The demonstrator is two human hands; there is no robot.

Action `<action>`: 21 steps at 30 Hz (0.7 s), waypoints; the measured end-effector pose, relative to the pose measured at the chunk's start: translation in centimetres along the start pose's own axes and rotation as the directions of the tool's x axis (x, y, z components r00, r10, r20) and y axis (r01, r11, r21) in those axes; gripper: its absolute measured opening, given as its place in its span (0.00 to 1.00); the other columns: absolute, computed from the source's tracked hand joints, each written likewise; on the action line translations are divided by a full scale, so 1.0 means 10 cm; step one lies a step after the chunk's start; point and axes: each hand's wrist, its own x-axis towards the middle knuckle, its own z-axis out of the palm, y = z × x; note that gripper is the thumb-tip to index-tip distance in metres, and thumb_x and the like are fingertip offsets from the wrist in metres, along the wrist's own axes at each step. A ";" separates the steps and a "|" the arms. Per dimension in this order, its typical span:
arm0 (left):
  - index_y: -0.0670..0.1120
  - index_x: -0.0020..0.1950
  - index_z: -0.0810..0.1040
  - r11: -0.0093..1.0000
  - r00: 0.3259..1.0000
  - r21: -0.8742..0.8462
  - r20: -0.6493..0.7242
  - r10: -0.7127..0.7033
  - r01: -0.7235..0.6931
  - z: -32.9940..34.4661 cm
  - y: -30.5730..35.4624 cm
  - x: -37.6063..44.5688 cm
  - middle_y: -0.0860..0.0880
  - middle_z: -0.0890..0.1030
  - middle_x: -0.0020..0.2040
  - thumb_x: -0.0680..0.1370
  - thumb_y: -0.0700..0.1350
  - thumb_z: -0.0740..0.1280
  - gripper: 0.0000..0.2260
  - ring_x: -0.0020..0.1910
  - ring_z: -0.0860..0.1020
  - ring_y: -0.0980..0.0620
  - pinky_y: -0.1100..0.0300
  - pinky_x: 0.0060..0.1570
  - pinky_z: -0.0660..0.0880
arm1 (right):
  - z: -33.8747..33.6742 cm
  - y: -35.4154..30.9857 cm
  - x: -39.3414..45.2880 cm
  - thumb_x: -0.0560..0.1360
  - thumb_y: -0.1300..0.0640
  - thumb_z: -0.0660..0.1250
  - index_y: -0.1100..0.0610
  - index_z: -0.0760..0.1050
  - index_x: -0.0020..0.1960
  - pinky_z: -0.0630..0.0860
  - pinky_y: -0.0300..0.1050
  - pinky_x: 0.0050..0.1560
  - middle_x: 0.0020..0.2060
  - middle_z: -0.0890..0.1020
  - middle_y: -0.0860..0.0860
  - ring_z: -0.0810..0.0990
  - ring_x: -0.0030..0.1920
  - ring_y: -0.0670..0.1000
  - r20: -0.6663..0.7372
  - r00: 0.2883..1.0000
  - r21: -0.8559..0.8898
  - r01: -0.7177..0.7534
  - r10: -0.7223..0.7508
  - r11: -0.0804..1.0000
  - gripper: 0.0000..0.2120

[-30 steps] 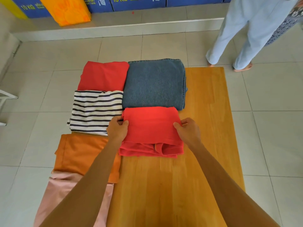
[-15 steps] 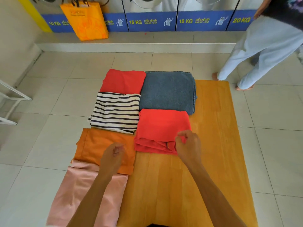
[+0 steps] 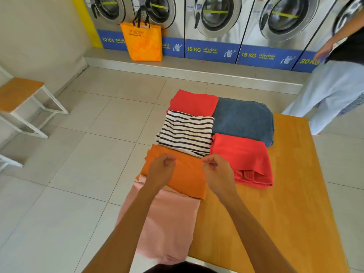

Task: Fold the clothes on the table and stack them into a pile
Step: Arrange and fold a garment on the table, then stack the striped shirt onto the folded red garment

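Folded clothes lie on the wooden table. A red garment and a folded blue denim piece are at the far end. Nearer come a striped shirt and a folded red garment, with an orange garment and a pink garment closest along the left edge. My left hand and my right hand rest over the orange garment, fingers curled in a pinch at its far edge. The orange garment lies flat.
A person in light trousers stands at the table's far right corner. Washing machines line the back wall, with an orange bag on the step. A small bench stands at the left.
Both hands let go of the folded red garment and moved left onto the orange garment. The camera tilted up, bringing the washing machines into view.
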 end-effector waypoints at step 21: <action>0.53 0.60 0.77 0.996 0.985 0.071 0.157 -0.073 0.063 -0.35 -0.27 0.35 0.53 0.79 0.56 0.79 0.47 0.63 0.10 0.56 0.78 0.52 0.50 0.60 0.76 | 0.33 0.11 0.17 0.77 0.58 0.67 0.50 0.80 0.50 0.76 0.40 0.39 0.47 0.82 0.44 0.80 0.43 0.45 0.000 0.985 -0.004 -0.174 0.174 0.985 0.06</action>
